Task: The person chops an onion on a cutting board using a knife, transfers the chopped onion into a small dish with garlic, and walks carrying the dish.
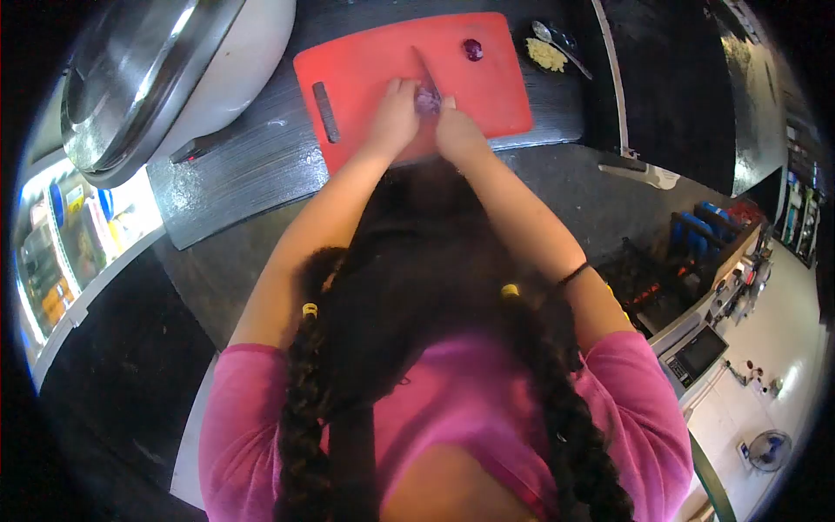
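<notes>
On the red cutting board (365,70), a slip of the knife (425,68) on the wet-looking purple onion (428,102) could nick the left hand (396,115), its fingers half curled against the pieces (very near the blade). The right hand (458,135) appears closed around the handle.

Board (489,91) smooth plastic; knife (427,72) metal; spoon (542,32) glossy metal.

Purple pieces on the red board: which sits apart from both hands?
The dark round piece near the far right corner of the red board; the paler pieces lie between left hand and right hand.
</notes>
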The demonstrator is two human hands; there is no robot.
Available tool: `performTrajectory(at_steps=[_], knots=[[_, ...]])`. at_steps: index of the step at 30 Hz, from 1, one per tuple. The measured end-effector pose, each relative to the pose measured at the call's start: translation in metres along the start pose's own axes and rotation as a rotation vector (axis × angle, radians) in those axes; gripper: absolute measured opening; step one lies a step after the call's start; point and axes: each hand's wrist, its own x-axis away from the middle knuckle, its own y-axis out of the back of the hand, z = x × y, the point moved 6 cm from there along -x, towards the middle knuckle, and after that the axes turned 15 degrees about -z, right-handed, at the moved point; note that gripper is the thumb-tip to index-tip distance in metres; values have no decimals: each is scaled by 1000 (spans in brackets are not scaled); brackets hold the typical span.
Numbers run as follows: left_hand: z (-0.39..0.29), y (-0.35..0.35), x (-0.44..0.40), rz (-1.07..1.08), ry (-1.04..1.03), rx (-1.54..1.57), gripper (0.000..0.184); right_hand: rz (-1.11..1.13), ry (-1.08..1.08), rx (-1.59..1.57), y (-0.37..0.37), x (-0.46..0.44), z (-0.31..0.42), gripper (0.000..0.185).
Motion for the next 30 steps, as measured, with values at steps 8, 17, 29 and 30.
performTrajectory(at_steps=[8,17,29,30], knots=[[-7,-4,-4,-49,-86,29,51,171,-192,-33,11,-3,10,42],[-11,0,-1,20,-34,73,58,150,-134,13,-7,-2,0,36],[-7,2,-5,15,-36,42,50,56,-65,-41,-9,-12,9,27],[-5,0,-4,14,-20,65,50,60,-66,-38,0,-10,9,27]])
